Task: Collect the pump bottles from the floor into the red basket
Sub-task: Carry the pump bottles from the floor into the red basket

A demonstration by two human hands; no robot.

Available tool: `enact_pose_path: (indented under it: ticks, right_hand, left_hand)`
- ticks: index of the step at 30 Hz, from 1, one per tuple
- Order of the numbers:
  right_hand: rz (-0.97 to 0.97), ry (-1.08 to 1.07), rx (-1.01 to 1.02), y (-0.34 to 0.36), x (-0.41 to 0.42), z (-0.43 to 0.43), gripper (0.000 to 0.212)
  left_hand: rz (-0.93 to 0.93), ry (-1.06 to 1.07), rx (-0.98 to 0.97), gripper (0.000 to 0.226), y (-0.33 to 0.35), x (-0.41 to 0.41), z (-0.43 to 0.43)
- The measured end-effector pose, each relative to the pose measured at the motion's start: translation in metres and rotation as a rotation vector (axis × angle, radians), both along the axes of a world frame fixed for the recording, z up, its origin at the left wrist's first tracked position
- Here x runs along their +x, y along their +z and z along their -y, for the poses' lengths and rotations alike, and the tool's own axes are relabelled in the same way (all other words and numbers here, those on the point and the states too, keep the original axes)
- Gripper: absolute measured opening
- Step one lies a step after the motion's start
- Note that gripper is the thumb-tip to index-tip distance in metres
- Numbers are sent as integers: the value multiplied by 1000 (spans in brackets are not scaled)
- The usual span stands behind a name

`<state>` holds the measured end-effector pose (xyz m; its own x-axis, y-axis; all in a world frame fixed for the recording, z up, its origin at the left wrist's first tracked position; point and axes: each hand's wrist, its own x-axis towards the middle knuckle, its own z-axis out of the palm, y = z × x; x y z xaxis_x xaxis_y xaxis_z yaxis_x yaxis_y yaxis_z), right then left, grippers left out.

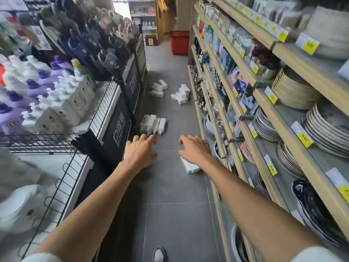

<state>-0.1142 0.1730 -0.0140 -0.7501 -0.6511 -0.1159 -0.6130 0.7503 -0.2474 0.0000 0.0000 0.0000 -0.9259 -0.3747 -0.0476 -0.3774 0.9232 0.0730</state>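
Sleeves and forearms: white sleeves (pixel 43 258) at the bottom edge; both bare forearms stretch forward and down along the aisle.
Left hand (pixel 140 150): fingers straight and spread, holding nothing, above the floor (pixel 170 186).
Right hand (pixel 194 148): fingers spread and slightly bent, holding nothing.
Near bottle (pixel 189 166): white, lying on the floor beneath the right wrist and partly hidden by it; whether one bottle or two cannot be told. Long axis runs along the aisle, slanted a little leftward.
Row of bottles (pixel 153 124): lying side by side at the foot of the display stand (pixel 117 127), just ahead of the left fingertips; long axes along the aisle, pump ends towards the person.
Far heaps: two loose groups further on, one left (pixel 158 88), one right (pixel 180 94).
Red basket (pixel 179 43): at the far end of the aisle, beyond every bottle, well apart from both hands.
Deciding relation: the row lies forward of the left hand, the near bottle under the right.
Judgement: collection not begun; each load must be carried far forward.
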Motion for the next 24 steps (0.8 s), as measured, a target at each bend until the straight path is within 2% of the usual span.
enact_pose_path:
  ticks: [14, 24]
  right_hand:
    - [-13, -70, 50, -14, -136, 91, 30]
    - [79, -152, 92, -64, -246, 95, 30]
  left_hand:
    - [29, 6, 35, 50, -22, -127, 134]
    - [123, -53, 89, 50, -62, -247, 147]
